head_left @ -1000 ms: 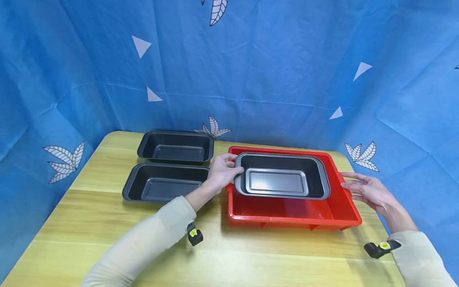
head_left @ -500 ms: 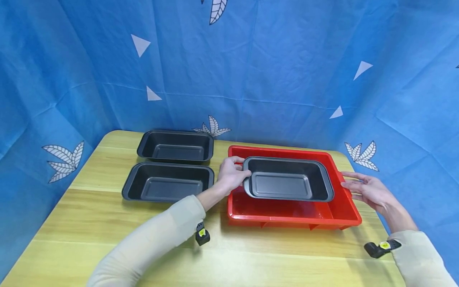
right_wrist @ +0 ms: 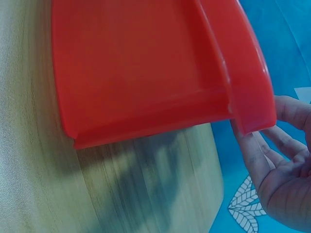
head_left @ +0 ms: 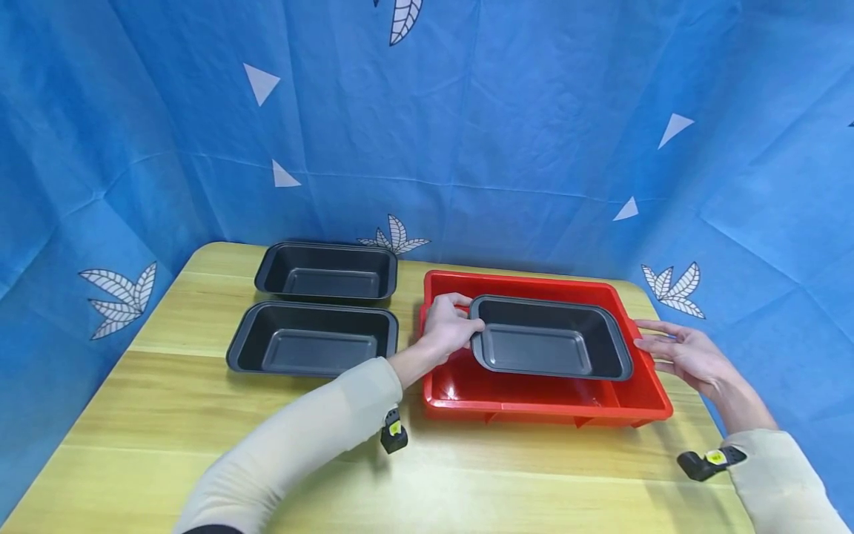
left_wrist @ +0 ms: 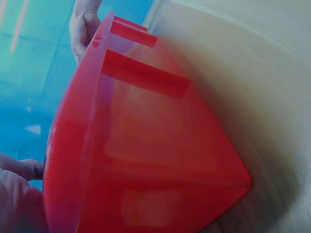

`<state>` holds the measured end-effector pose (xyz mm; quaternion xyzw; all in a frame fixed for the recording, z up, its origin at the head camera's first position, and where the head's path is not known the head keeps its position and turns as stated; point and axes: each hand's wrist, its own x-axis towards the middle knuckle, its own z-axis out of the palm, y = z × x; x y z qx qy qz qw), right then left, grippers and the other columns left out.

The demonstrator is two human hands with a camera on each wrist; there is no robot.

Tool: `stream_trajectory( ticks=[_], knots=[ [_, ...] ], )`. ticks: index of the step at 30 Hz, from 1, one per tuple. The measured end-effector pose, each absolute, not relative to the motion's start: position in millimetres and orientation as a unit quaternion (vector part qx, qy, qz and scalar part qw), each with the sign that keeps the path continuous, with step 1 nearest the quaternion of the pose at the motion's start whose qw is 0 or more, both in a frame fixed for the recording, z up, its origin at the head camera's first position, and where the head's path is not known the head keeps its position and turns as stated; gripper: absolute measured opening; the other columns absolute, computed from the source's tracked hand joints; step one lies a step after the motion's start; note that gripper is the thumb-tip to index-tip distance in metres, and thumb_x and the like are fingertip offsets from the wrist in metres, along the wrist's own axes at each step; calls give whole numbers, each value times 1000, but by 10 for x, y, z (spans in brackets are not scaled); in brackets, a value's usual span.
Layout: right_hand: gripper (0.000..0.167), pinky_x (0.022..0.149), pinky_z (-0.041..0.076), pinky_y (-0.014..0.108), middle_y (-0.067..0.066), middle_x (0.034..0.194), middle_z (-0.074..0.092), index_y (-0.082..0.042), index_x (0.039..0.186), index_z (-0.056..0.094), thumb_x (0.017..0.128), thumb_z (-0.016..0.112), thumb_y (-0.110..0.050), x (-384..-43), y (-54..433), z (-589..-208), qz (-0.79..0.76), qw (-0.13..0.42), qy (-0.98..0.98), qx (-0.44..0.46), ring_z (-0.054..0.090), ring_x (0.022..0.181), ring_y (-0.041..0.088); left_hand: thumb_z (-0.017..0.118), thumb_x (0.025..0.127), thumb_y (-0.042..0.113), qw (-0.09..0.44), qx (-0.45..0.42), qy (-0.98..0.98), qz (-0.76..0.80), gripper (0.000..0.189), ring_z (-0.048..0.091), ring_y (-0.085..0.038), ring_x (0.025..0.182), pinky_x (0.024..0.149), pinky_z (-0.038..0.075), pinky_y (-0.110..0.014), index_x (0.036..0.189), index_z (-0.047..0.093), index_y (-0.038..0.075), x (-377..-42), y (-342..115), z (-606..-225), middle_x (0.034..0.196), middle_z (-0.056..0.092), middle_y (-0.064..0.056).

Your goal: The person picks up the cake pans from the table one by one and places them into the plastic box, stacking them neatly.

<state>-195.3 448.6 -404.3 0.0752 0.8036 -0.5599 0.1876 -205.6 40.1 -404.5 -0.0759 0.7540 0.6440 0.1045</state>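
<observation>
In the head view, my left hand (head_left: pixel 450 326) pinches the left end of a dark grey loaf pan (head_left: pixel 543 337), thumb over its rim. The pan is over the inside of a red plastic tray (head_left: pixel 520 409); whether its base touches the tray floor cannot be told. My right hand (head_left: pixel 690 360) holds the lip at the tray's right end. In the right wrist view its fingers (right_wrist: pixel 255 158) reach against the lip's underside. The left wrist view shows the tray's outer wall (left_wrist: pixel 146 131), with part of my left hand (left_wrist: pixel 19 199) beside the rim.
Two more dark loaf pans stand on the table's left: a back pan (head_left: pixel 327 283) and a front pan (head_left: pixel 316 351). Blue patterned cloth (head_left: pixel 467 133) hangs behind the wooden table (head_left: pixel 467 475). Each forearm carries a small black wrist camera (head_left: pixel 394 434).
The left hand and its loaf pan have shifted rightward and slightly nearer within the tray's outline. The right hand, the tray and the two other pans stay put.
</observation>
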Motion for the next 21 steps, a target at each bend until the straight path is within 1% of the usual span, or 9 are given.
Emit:
stream_trajectory(
  ticks=[3,7,10,13,18,21],
  knots=[
    [38,81,66,23,-24,102,75,-25,143,56,106,64,-19,-1949,4494,-4044,-560,187,803,76,75,92,2,77,90,-1,106,-78,756,641,39,76,-22,72,54,62,-27,128,66,1,-2058,459,-4079,98,78,-17],
    [30,81,66,23,-22,102,76,-34,131,60,106,64,-17,-1943,4493,-4044,-574,187,794,73,76,92,4,77,91,-1,111,-80,762,633,39,76,-22,72,57,64,-30,128,66,1,-2035,498,-4118,98,76,-16],
    [30,81,66,23,-21,103,77,-34,129,60,106,64,-15,-1939,4490,-4044,-583,186,788,71,77,92,5,78,91,-1,111,-75,768,626,39,76,-21,69,58,65,-30,129,66,1,-2014,506,-4135,96,76,-16],
    [30,81,66,24,-20,103,77,-33,129,60,106,64,-15,-1935,4492,-4042,-585,187,786,69,77,92,6,78,91,-1,109,-70,770,625,40,76,-22,68,58,65,-31,129,65,1,-2004,515,-4154,94,75,-17],
    [29,82,66,24,-20,104,77,-33,128,60,105,64,-15,-1931,4484,-4035,-590,190,782,72,77,93,6,79,91,0,124,-84,749,645,42,79,-26,77,65,67,-36,130,64,-1,-1998,529,-4182,100,76,-19],
    [28,82,66,24,-19,104,78,-35,125,62,105,65,-15,-1932,4480,-4032,-594,192,778,74,77,93,6,79,91,1,139,-96,744,647,44,81,-28,82,67,67,-36,131,62,-2,-2002,534,-4195,102,75,-19]
  ],
)
